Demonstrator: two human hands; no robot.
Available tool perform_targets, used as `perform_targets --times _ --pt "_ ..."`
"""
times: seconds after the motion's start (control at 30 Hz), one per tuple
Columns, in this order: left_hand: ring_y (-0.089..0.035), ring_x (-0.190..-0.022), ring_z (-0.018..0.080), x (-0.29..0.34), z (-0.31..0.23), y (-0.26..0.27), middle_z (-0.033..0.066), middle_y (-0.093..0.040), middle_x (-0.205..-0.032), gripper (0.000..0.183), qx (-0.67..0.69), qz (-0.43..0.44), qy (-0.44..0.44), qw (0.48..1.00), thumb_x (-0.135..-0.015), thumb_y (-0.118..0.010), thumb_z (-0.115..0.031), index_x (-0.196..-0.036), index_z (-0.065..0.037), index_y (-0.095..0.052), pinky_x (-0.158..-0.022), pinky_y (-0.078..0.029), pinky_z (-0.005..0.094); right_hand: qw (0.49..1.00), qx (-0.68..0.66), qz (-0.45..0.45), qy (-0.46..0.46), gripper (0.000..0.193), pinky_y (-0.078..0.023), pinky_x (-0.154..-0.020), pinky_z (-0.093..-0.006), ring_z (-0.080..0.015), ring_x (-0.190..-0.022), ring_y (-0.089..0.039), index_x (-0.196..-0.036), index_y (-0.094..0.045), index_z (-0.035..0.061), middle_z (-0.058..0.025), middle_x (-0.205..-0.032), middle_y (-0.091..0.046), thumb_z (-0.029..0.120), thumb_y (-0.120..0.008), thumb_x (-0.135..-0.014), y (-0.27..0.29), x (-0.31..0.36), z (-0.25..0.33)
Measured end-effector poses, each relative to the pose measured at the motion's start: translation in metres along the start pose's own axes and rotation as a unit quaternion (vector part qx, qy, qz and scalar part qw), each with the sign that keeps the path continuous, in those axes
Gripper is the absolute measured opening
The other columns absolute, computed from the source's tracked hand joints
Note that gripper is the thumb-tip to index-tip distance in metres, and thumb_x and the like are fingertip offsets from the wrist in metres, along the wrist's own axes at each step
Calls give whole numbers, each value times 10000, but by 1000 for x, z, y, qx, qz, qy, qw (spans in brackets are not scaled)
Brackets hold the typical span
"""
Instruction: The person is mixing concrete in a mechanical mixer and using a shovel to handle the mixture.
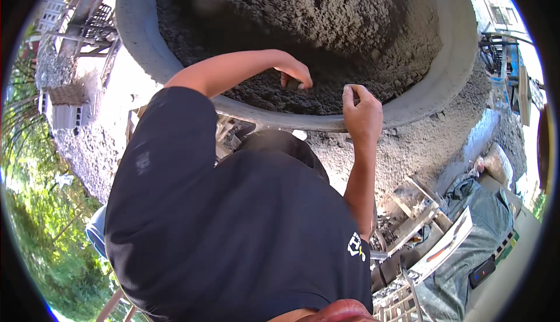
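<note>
A wide round grey pan (454,48) with a thick rim stands in front of me, with grey, crumbly, mortar-like material (344,16) heaped in it. My left hand (296,73) hangs over the shaded near part of the material, its fingers curled downward. Whatever lies between those fingers is too dark to make out. At the near rim my right hand (363,111) is raised, with thumb and fingertips drawn together. I cannot see whether something small is pinched there. Between the two hands there is a short gap.
Pale gritty ground (402,156) surrounds the pan. To the right lie wooden boards (415,223), a grey-green plastic sheet (487,228) and a pale sack (497,164). Blue metal framing (513,65) stands at the far right. Green plants (55,234) grow at the left.
</note>
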State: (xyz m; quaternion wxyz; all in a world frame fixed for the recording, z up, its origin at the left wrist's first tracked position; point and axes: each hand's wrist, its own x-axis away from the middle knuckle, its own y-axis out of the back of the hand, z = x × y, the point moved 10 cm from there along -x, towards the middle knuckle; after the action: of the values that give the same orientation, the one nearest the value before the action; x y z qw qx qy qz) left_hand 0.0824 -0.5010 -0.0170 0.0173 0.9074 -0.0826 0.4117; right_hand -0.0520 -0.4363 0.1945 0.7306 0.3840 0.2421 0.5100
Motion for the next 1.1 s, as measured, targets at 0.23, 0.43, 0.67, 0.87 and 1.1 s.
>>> perform_targets --times 0.23,0.43,0.67,0.87,1.1 --pt "-505 -745 127 159 -19 19 29 -576 -972 269 301 -140 -158 930 -816 -502 -417 -889 -165 -563 -638 -401 280 999 26 13 27 230 -489 -702 -389 -309 -783 -638 -934 -670 79 -118 -876 -672 275 -574 -862 -3 4 13" --pt "-522 -770 92 243 -21 -3 65 -567 -1125 380 364 -222 -338 839 -819 -516 -407 -1034 -98 -567 -660 -425 216 997 45 46 46 253 -486 -731 -387 -301 -830 -637 -962 -665 68 -107 -909 -677 284 -566 -873 -8 5 22" --pt "-472 -725 62 261 25 -18 -51 -527 -878 245 438 -434 -293 731 -905 -491 -378 -952 -141 -536 -637 -392 210 993 65 88 48 266 -481 -774 -375 -315 -873 -634 -976 -670 53 -140 -951 -673 274 -557 -881 -16 6 24" --pt "-508 -950 254 357 36 -29 106 -564 -938 200 3 -875 17 484 -793 -633 -236 -872 -54 -608 -803 -441 361 995 51 77 40 268 -486 -740 -362 -306 -819 -641 -985 -674 57 -138 -910 -679 278 -562 -883 -16 6 26" --pt "-492 -1043 301 357 53 -34 151 -536 -1051 219 24 -872 61 486 -770 -642 -273 -896 -96 -616 -879 -432 395 992 90 83 -6 296 -485 -756 -369 -306 -857 -637 -1005 -671 73 -128 -945 -678 319 -555 -888 -18 4 18"
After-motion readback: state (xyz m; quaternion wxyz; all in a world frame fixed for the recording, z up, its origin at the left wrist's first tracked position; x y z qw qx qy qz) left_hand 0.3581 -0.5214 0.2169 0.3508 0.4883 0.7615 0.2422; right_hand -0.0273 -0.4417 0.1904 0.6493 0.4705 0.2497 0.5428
